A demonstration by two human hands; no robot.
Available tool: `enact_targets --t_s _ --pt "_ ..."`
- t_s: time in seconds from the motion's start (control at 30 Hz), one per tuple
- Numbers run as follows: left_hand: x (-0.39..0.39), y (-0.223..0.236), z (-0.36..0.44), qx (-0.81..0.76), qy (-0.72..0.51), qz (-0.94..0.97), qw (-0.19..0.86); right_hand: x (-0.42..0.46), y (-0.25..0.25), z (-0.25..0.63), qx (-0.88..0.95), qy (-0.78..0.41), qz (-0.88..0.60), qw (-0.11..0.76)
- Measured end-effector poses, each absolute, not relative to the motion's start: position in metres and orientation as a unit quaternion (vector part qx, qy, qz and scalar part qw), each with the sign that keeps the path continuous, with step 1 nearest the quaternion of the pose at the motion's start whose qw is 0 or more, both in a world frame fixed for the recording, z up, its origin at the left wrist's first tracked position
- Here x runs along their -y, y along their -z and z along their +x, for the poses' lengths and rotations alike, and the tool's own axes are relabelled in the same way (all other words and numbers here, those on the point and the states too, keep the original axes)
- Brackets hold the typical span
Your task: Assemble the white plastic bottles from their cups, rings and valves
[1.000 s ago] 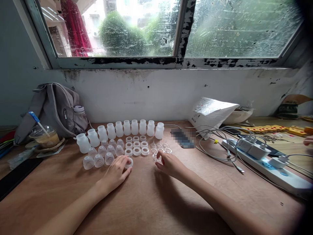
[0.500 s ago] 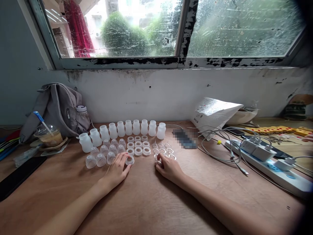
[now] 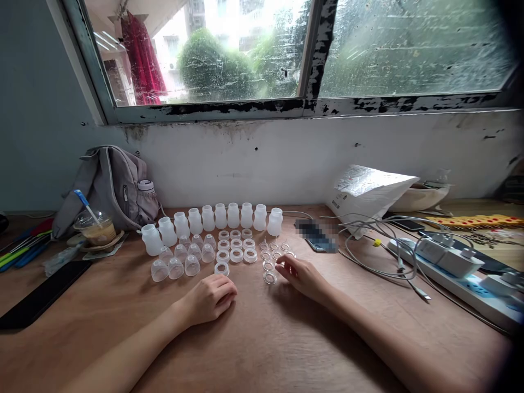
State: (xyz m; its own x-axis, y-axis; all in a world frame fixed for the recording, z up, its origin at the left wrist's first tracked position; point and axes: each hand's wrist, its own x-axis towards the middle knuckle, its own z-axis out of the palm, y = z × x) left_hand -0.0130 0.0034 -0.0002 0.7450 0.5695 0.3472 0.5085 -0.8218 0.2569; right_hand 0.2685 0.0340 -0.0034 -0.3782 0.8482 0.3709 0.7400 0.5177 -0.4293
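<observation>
My left hand (image 3: 215, 298) rests on the table with its fingers curled in, and I see nothing in it. Just beyond its knuckles lies a white screw ring (image 3: 221, 269), in front of rows of similar rings (image 3: 236, 255). My right hand (image 3: 301, 275) hovers at several clear silicone nipples (image 3: 268, 266), its thumb and forefinger slightly apart; it hides some of them. The nearest nipple (image 3: 269, 278) lies left of its fingertips. Clear dome caps (image 3: 176, 268) stand left of the rings. Frosted baby bottles (image 3: 220, 216) form a curved row behind.
A phone (image 3: 321, 240) lies behind my right hand. Tangled cables (image 3: 368, 262) and a power strip (image 3: 454, 275) spread to the right. At left are a black slab (image 3: 45, 295), a drink cup (image 3: 96, 228) and a grey backpack (image 3: 110, 183).
My left hand has let go of the screw ring and drawn back towards me, curling up. My right hand has shifted right, uncovering nipples. The view has turned slightly left.
</observation>
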Motion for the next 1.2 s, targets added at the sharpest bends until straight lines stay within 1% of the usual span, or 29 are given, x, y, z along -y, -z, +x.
enact_targets --t_s 0.1,0.17,0.23,0.37,0.43,0.7,0.83,0.93,1.03,1.2 --pt "0.0 -0.003 -0.012 -0.28 -0.185 0.938 0.09 -0.038 -0.007 0.28 0.815 -0.038 -0.501 0.29" --pt "0.003 -0.007 -0.011 -0.27 -0.177 0.941 0.099 -0.038 -0.012 0.285 0.81 -0.024 -0.508 0.293" --pt "0.005 -0.01 -0.011 -0.265 -0.171 0.944 0.102 -0.037 -0.012 0.285 0.819 -0.035 -0.505 0.271" --pt "0.007 -0.013 -0.011 -0.269 -0.162 0.944 0.099 -0.032 -0.003 0.275 0.857 -0.094 -0.466 0.199" --pt "0.007 -0.012 -0.012 -0.268 -0.159 0.945 0.097 -0.03 0.0 0.269 0.87 -0.112 -0.445 0.182" --pt "0.006 -0.01 -0.011 -0.26 -0.15 0.95 0.084 -0.031 0.004 0.265 0.874 -0.094 -0.45 0.156" --pt "0.002 -0.007 -0.013 -0.258 -0.175 0.949 0.05 -0.03 0.004 0.265 0.87 -0.097 -0.459 0.153" --pt "-0.003 -0.004 -0.017 -0.297 -0.206 0.932 0.007 -0.03 0.004 0.264 0.866 -0.102 -0.463 0.157" --pt "-0.01 -0.001 -0.021 -0.381 -0.234 0.895 -0.014 -0.03 0.005 0.263 0.864 -0.102 -0.466 0.161" --pt "-0.017 0.008 -0.027 -0.443 -0.23 0.866 0.034 -0.029 0.007 0.255 0.857 -0.092 -0.474 0.183"
